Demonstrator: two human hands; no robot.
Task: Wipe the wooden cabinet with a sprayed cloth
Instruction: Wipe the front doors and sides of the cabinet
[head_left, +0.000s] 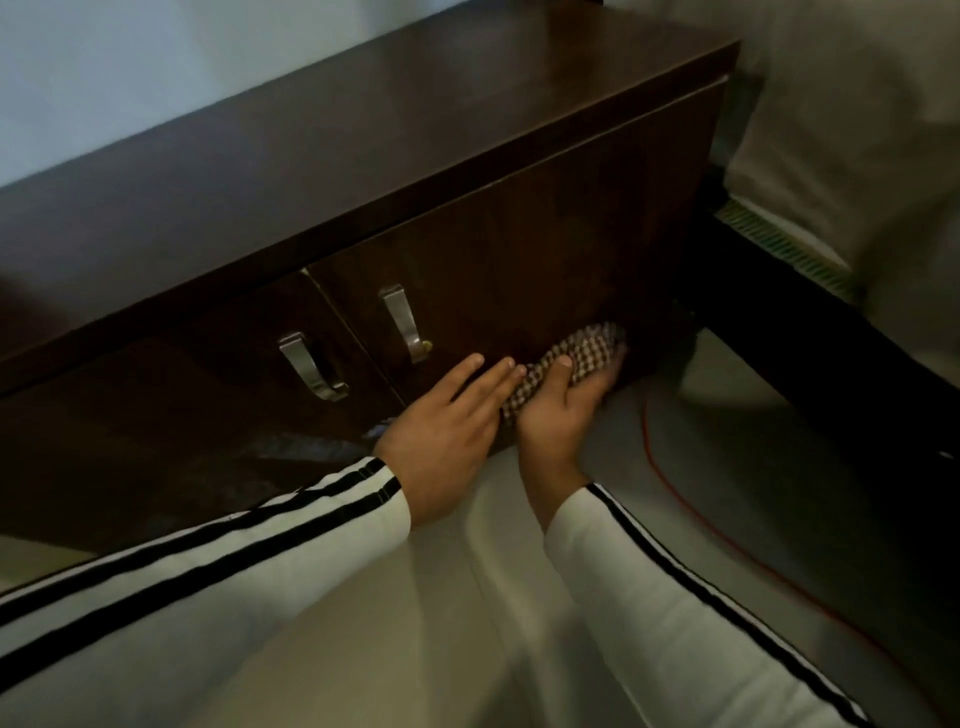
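The dark wooden cabinet (363, 171) is low and long, with two front doors and a metal handle on each, the left handle (311, 366) and the right handle (402, 322). My right hand (561, 410) presses a brown-and-white checked cloth (582, 348) against the lower part of the right door, thumb on top of the cloth. Beside it, my left hand (452, 421) lies flat on the same door with its fingers stretched out, fingertips touching the cloth's edge. Both arms wear white sleeves with black stripes.
A pale floor (415, 623) runs under my arms. An orange cable (675, 488) lies on the floor to the right of the cabinet. A dark beam or frame (831, 332) and a white cushioned piece (857, 130) stand at the right.
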